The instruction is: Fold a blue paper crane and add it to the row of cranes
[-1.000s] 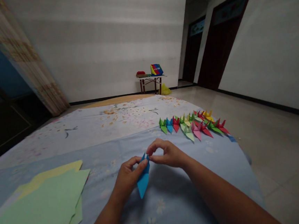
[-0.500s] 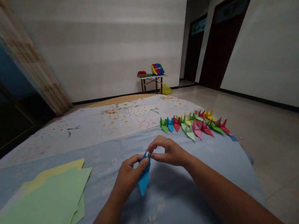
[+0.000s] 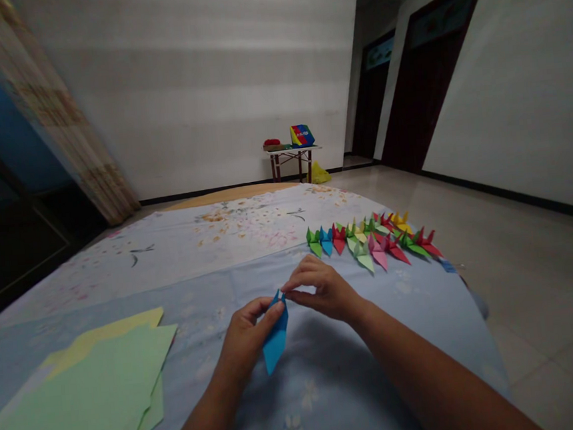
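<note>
Blue folded paper piece (image 3: pixel 276 340) held above pale blue floral cloth (image 3: pixel 378 341): left hand (image 3: pixel 244 339) pinches its body, right hand (image 3: pixel 323 291) pinches the top tip. Risk: an uneven pull may tear or skew the crease.

Counted two hands, left hand (image 3: pixel 245 335) and right hand (image 3: pixel 323 291), with one blue fold (image 3: pixel 276 340) between them. Made out at least three sheets (image 3: pixel 81 393) stacked near left, roughly a dozen overlapping cranes (image 3: pixel 369 241) far right, one table (image 3: pixel 288 151) far off, two doors (image 3: pixel 425 76) right, one curtain (image 3: pixel 57 121) left.
</note>
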Tool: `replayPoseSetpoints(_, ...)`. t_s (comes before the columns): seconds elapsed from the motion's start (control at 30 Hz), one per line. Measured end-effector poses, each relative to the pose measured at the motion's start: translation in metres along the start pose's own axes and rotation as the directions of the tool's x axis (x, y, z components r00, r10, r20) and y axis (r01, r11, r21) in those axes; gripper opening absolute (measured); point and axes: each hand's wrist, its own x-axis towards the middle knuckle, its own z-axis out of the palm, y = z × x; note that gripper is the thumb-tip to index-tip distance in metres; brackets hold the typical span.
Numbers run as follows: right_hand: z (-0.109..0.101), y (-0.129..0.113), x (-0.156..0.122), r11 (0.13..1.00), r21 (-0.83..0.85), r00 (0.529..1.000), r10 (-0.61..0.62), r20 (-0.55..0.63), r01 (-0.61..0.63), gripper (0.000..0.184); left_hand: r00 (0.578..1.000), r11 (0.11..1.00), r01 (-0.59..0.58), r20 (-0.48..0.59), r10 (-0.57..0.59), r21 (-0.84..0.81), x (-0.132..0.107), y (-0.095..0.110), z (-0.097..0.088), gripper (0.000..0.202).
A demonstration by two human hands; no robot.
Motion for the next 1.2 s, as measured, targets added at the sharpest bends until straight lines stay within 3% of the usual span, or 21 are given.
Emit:
replayPoseSetpoints(0.3,0.001,0.000,0.000,0.998,-0.066,0.999,-0.023,0.023,0.024,0.004,0.999,0.998,-0.033,-0.023,0.034,0.047,0.000,0.001,0.000,0.026)
replayPoseSetpoints(0.77,0.012,-0.003,-0.002,0.988,-0.151,0.996,-0.033,-0.085,0.020,0.002,0.994,0.998,-0.062,-0.085,0.064,0.018,0.001,-0.002,0.003,0.030)
replayPoseSetpoints(1.2,0.015,-0.005,-0.004,0.988,-0.151,0.998,-0.018,-0.052,0.010,0.005,0.986,0.998,-0.063,-0.158,0.059,-0.019,-0.001,0.003,0.004,0.028)
